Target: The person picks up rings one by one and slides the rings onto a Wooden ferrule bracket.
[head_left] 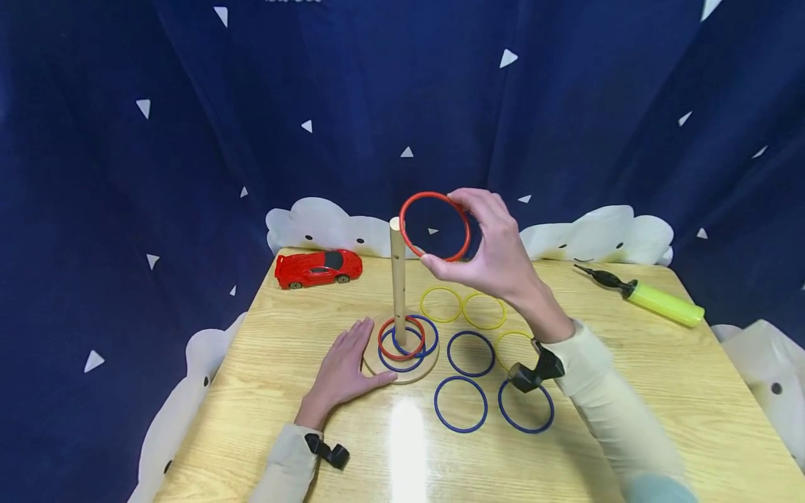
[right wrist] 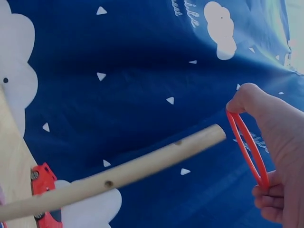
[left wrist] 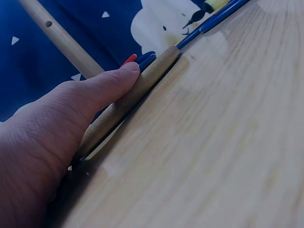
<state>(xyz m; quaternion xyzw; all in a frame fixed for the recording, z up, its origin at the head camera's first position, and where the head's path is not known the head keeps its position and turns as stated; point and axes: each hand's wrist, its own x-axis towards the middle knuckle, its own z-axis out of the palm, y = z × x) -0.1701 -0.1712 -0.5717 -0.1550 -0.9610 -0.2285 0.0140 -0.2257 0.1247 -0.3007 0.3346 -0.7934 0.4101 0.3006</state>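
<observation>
My right hand [head_left: 493, 248] holds a red ring [head_left: 468, 234] between thumb and fingers, raised near the top of a wooden peg [head_left: 399, 279]. The right wrist view shows this ring [right wrist: 259, 161] just beyond the peg's tip, apart from it. The peg stands upright on a round wooden base [head_left: 411, 377]. Around its foot lie another red ring [head_left: 381, 349] and two blue rings [head_left: 437, 342]. My left hand [head_left: 342, 367] rests at the base's left edge, fingers straight. In the left wrist view its thumb [left wrist: 111, 85] lies along the base's rim [left wrist: 147, 76].
Right of the base, several yellow rings [head_left: 461, 305] and blue rings [head_left: 487, 412] lie on the wooden table [head_left: 251, 419]. A red toy car [head_left: 318, 268] sits at the back left. At the back right lies a yellow-green hand pump [head_left: 663, 302]. Behind hangs a dark blue curtain [head_left: 377, 84].
</observation>
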